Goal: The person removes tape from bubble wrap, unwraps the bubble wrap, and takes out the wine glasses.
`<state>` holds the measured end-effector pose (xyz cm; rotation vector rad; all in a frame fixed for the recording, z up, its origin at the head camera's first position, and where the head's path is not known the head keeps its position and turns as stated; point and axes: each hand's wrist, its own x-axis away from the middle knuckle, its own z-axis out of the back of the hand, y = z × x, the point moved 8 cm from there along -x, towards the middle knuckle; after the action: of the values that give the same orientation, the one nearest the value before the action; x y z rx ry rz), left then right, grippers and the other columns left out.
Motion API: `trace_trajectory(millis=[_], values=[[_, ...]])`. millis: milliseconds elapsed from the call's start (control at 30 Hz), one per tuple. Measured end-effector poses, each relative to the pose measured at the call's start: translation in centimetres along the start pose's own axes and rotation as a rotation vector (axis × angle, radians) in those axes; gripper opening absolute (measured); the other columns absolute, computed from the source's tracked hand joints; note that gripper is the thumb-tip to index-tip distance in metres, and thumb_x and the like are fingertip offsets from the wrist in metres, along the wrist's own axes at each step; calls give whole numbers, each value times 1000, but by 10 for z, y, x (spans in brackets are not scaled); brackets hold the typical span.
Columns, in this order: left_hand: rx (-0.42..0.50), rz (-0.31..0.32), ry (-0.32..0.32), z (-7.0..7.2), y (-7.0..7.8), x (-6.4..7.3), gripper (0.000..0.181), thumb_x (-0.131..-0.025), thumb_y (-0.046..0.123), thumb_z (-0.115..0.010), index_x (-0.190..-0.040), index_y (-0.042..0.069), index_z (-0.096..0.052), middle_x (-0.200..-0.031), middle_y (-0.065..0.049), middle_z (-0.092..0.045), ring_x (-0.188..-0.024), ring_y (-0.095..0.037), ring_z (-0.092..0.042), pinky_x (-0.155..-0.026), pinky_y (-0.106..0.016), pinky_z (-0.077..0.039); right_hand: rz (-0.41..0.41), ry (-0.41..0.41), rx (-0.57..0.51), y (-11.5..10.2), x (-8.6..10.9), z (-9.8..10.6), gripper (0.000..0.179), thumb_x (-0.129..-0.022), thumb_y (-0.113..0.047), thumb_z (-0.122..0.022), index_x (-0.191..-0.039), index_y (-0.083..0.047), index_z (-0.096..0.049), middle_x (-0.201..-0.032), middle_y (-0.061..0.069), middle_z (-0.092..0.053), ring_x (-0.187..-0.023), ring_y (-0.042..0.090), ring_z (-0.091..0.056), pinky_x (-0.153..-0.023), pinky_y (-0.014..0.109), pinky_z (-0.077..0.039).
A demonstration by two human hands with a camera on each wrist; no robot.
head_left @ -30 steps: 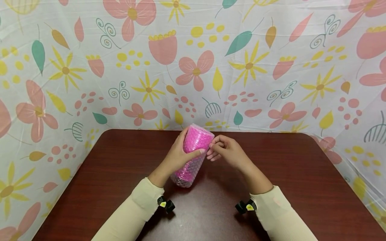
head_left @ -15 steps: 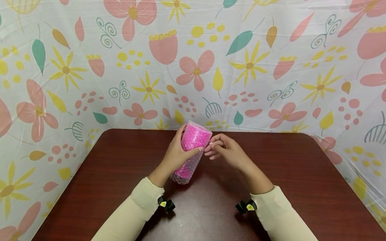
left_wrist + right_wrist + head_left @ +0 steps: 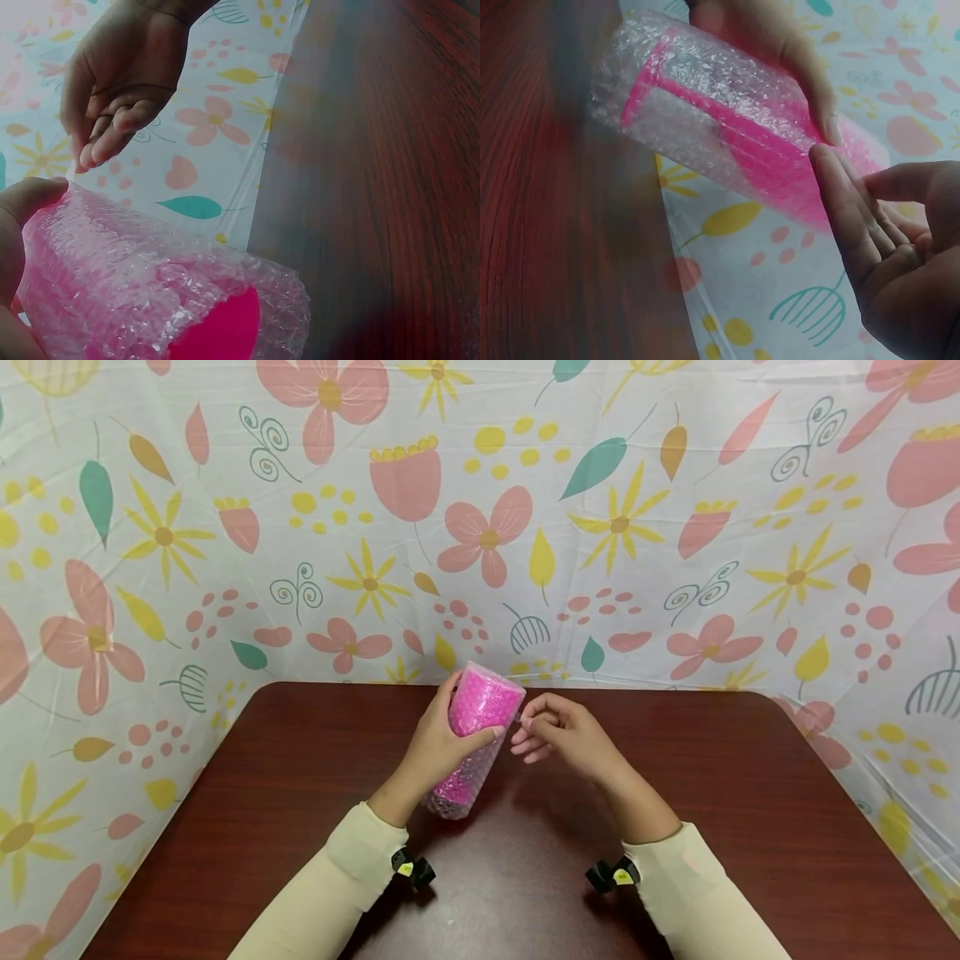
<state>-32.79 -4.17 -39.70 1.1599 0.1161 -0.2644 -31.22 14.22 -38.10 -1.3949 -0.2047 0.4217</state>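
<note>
A pink cylinder wrapped in bubble wrap point(image 3: 487, 700) leans at a slant above the table. My left hand point(image 3: 437, 739) grips it from the left, thumb across its front. On the other side, my right hand point(image 3: 568, 737) pinches a thin clear strip point(image 3: 73, 163) between thumb and forefinger, at the edge of the wrap; it looks like tape. The remaining right fingers are loosely bent. In the right wrist view, a pink rim and bar show through the bubble wrap point(image 3: 697, 97) at the cylinder's lower end. The left fingers behind the cylinder are mostly hidden.
A dark red-brown wooden table point(image 3: 315, 735) lies under both hands. Behind it and along the sides hangs a white cloth point(image 3: 480, 468) printed with flowers and leaves. Small black devices point(image 3: 412, 869) are strapped to both sleeved wrists.
The left hand and the wrapped cylinder have shifted slightly up and left. The right hand moved a little left with them, then slightly back right, with a small gap now showing.
</note>
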Motion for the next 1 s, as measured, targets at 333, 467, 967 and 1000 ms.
trace_trajectory(millis=[333,467,967,1000], values=[[-1,1,-23,-3,3,2,102,-78,42,-86,-159,31,-25,-149,1,-45,-122,-24,-56,-99,-49,-53,-29,59,36,2,-2,2,24,-102,-15,-60,-107,8,-54,-91,26,-73,-79,29,-76,-78,58,-59],[-31,-5,-20,-3,4,3,104,-76,43,-87,-159,29,-25,-149,-1,-45,-122,-25,-56,-99,-50,-53,-33,35,53,1,-1,-1,23,-103,-10,-56,-110,12,-53,-98,34,-71,-85,38,-75,-79,57,-60],[-113,-27,4,-1,5,3,105,-75,43,-88,-159,30,-25,-145,-7,-47,-122,-28,-55,-98,-51,-53,-44,-81,63,4,0,-4,26,-106,-8,-48,-119,14,-47,-107,35,-70,-95,43,-73,-81,47,-62],[-112,-28,3,-1,5,3,105,-75,43,-88,-159,30,-25,-145,-7,-47,-122,-28,-55,-97,-51,-53,-42,-80,72,4,0,-4,26,-106,-9,-49,-118,14,-49,-106,33,-70,-93,40,-74,-80,48,-62]])
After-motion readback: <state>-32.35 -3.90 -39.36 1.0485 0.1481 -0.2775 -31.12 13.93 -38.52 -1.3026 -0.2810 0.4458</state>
